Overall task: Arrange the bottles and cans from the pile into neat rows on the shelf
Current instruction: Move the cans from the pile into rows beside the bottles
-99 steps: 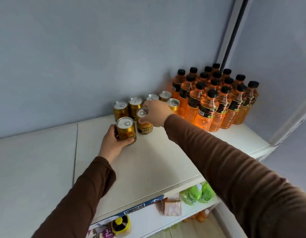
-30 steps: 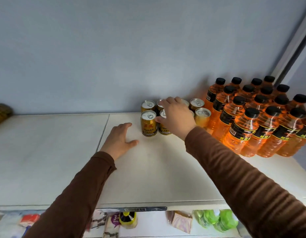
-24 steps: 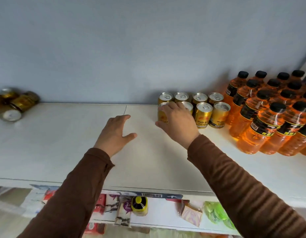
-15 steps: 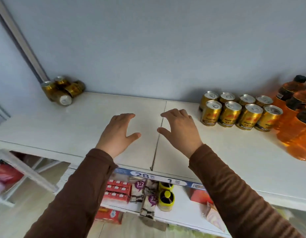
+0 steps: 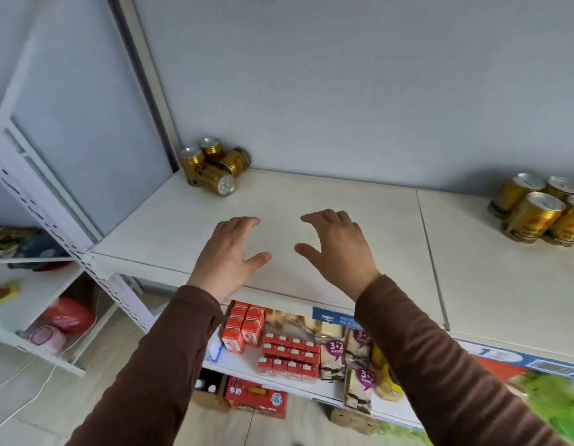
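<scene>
Two bare hands in ribbed brown sleeves hover over a pale, matte shelf (image 5: pixel 343 201), its board split by a thin seam at right. The left hand (image 5: pixel 227 255) and the right hand (image 5: pixel 337 249) are side by side, palms down, fingers spread apart and lightly bent, holding nothing; whether the fingertips touch the board cannot be told from this angle.

In the far left corner, against the blue-grey back wall and a metal upright, sits the pile of gold cans (image 5: pixel 213 165): short, glossy metal cylinders with silver pull-tab lids. At the back, two cans seem to stand upright, though the jumble makes that hard to judge. The front can (image 5: pixel 218 181) lies on its side, its long axis running along the shelf and its lid facing the camera and slightly right. Another toppled can (image 5: pixel 235 160) lies behind it, its end turned to the right.

At the right edge, well apart from the pile, the rowed gold cans (image 5: pixel 536 210) stand upright, lids up, touching one another in two lines.

Below the board, a lower shelf holds red cartons (image 5: pixel 247 323) in stacked blocks and printed snack packets (image 5: pixel 359 346)
</scene>
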